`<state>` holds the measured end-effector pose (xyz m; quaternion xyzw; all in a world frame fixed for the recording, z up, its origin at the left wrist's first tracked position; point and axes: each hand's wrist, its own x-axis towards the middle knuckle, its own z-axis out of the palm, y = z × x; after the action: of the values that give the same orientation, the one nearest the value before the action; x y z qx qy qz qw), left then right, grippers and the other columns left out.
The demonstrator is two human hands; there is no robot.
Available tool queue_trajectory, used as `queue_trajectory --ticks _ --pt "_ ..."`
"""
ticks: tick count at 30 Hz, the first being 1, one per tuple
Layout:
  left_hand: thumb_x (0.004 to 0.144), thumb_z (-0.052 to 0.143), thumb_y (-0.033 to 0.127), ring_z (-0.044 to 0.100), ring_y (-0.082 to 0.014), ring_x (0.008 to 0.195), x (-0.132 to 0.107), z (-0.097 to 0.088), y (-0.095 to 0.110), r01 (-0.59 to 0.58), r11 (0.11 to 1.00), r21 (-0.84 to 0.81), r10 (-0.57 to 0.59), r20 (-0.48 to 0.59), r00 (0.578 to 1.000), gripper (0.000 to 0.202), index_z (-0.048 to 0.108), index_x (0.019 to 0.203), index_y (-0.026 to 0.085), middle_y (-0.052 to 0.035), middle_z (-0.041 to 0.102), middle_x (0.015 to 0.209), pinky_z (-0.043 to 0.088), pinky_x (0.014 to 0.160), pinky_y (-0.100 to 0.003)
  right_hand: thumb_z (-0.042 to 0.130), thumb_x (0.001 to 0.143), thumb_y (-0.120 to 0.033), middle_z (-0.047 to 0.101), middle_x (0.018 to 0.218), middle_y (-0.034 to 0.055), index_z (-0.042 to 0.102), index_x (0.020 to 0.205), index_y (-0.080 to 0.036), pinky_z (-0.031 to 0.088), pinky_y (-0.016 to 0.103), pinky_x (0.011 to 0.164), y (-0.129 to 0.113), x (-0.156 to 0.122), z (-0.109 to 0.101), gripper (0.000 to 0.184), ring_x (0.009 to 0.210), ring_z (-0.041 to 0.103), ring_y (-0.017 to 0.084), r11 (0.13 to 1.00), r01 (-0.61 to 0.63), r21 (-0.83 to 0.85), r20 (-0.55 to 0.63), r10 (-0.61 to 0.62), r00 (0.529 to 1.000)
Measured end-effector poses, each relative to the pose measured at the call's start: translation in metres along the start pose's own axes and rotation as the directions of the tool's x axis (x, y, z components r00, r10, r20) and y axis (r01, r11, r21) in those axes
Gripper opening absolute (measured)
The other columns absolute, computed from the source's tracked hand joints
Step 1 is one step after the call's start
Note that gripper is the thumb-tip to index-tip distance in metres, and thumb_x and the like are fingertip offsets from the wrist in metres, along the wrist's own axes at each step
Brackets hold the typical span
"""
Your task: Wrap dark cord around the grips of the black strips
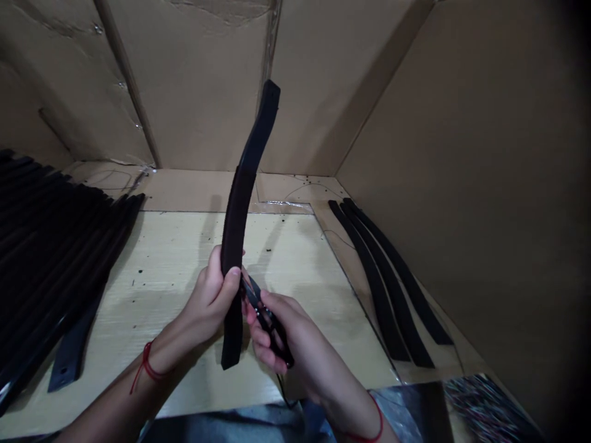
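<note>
A long, slightly curved black strip [237,209] stands nearly upright over the pale board, its middle covered by a dark brown section. My left hand [217,292] is closed round its lower part, thumb across the front. In my right hand [279,329] is a small pair of black-handled snips [270,326], held from below. The snips' blades point up and left, at the strip's right edge beside my left thumb. Whether the blades touch the strip I cannot tell. Part of the strip is hidden behind my left fingers.
A thick stack of similar black strips [55,264] fills the left side. Several more strips [383,277] lie along the right edge. Cardboard walls [203,92] enclose the back and right. Small dark scraps dot the pale board [170,246]. A bundle of thin coloured strands [484,406] sits bottom right.
</note>
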<state>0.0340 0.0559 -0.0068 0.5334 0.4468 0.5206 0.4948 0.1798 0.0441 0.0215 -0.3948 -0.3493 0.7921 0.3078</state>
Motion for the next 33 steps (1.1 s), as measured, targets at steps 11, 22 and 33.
queue_trajectory --ticks 11,22,33 --pt "0.097 0.042 0.040 0.057 -0.0119 0.058 -0.001 -0.004 0.001 -0.046 0.977 0.209 0.059 -0.055 0.997 0.027 0.045 0.116 0.022 0.0006 0.060 0.077 0.045 0.056 -0.023 0.052 0.089 -0.050 0.046 0.049 -0.0078 0.054 0.078 -0.017 0.024 0.014 0.028 0.006 0.003 0.003 0.034 0.032 0.044 0.005 0.999 0.029 0.017 0.003 -0.029 1.000" --pt "0.094 0.047 0.038 0.056 -0.0162 0.076 -0.004 0.002 -0.003 -0.072 0.980 0.188 0.102 -0.156 0.982 0.028 0.051 0.118 0.023 -0.0015 0.060 0.088 0.042 0.070 -0.027 0.055 0.087 -0.045 0.036 0.045 -0.0119 0.052 0.073 -0.019 0.010 0.015 0.026 0.011 -0.001 0.021 0.030 0.027 0.017 0.001 0.971 0.104 0.217 -0.076 -0.089 0.993" --pt "0.094 0.049 0.034 0.056 -0.0159 0.076 -0.003 0.001 0.001 -0.067 0.970 0.234 0.112 -0.184 0.977 0.027 0.051 0.119 0.023 -0.0012 0.060 0.089 0.041 0.069 -0.026 0.064 0.084 -0.041 0.032 0.040 -0.0136 0.054 0.073 -0.018 0.012 0.013 0.026 0.015 0.004 0.022 0.028 0.030 0.010 0.002 0.923 0.079 0.377 -0.048 -0.065 0.997"
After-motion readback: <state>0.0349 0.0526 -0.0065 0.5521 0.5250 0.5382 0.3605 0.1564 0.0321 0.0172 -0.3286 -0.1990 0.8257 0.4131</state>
